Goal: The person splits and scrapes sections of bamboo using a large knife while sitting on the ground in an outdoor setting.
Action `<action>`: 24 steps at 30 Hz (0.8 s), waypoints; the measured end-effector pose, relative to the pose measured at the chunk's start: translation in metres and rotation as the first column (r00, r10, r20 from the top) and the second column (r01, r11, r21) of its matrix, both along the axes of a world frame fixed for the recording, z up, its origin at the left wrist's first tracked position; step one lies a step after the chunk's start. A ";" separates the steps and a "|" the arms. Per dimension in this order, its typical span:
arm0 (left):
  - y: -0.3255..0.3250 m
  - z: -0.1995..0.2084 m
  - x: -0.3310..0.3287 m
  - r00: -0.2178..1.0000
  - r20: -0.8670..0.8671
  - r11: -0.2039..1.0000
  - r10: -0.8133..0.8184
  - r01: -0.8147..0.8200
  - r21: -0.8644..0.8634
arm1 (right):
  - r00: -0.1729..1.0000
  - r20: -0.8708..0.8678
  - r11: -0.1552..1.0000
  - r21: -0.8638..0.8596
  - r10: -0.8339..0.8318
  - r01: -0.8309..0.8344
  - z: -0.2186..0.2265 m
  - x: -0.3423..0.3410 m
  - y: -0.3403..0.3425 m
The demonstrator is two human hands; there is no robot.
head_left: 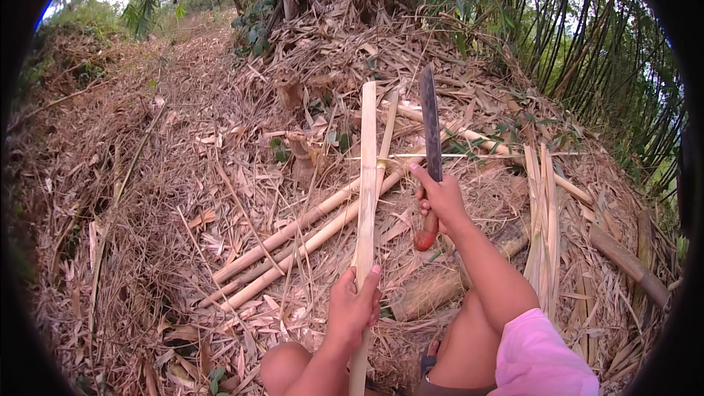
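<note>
A long, pale split bamboo strip [368, 147] stands nearly lengthwise before me, its far end raised. My left hand [354, 302] is closed round its lower part, thumb on top. To the right, my right hand [440, 198] grips a machete by its handle, which ends in a reddish knob below the fist. The dark machete blade [430, 117] points away from me, apart from the strip. Behind the strip, a thinner bamboo piece [389, 128] shows, partly hidden by it.
Several cut bamboo poles [290, 238] lie slantwise on dry leaf litter to the left. A thick bamboo log [425, 292] rests by my right leg. Split strips [543, 227] lie at the right. Stumps [301, 161] stand ahead, below a bamboo clump.
</note>
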State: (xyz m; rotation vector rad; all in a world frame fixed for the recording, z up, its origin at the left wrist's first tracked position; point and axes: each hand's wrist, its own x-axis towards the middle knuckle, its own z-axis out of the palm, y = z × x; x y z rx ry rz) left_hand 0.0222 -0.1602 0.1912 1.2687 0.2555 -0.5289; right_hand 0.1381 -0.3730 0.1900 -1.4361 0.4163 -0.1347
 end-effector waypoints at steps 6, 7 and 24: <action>0.000 -0.012 0.005 1.000 0.007 0.999 -0.010 0.011 -0.038 | 0.968 0.079 0.970 0.037 0.237 -0.240 -0.003 -0.020 0.029; 0.000 -0.010 0.007 0.999 0.008 0.998 -0.040 0.041 -0.041 | 0.966 0.079 0.967 0.043 0.245 -0.249 0.000 -0.022 0.032; 0.018 -0.027 0.005 0.903 -0.241 0.866 -0.355 0.220 -0.450 | 0.977 0.077 0.908 0.361 0.198 -0.213 -0.010 -0.007 0.027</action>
